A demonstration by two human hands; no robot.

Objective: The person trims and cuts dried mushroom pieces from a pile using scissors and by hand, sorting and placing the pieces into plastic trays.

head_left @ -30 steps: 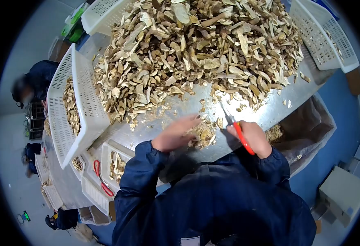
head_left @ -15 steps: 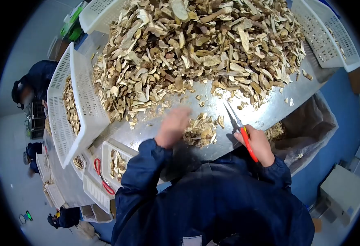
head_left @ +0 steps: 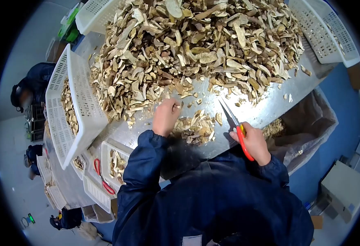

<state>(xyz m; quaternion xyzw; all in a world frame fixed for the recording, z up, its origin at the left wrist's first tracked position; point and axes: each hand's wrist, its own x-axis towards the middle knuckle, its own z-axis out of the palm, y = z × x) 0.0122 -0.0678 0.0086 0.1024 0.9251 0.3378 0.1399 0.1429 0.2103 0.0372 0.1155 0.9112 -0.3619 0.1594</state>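
My right hand (head_left: pixel 254 142) holds red-handled scissors (head_left: pixel 241 132), their narrow metal blades pointing away over the steel table (head_left: pixel 276 107). My left hand (head_left: pixel 166 117) has its fingers curled inward, at the near edge of a large heap of dried mushroom slices (head_left: pixel 196 53). Whatever lies in those fingers, if anything, cannot be made out. Between my hands is a small pile of mushroom pieces (head_left: pixel 194 128), close to the table's near edge.
A white perforated basket (head_left: pixel 86 94) with slices stands tilted on the left; another basket (head_left: pixel 325 35) is at far right. A lined bin (head_left: pixel 311 127) stands below the table's right edge. Red scissors (head_left: pixel 102 176) lie by a small tray (head_left: pixel 124 153). Several people work at left.
My left hand has moved a little left and away from me, off the small pile to the heap's edge, fingers now curled. The right hand and scissors have barely shifted.
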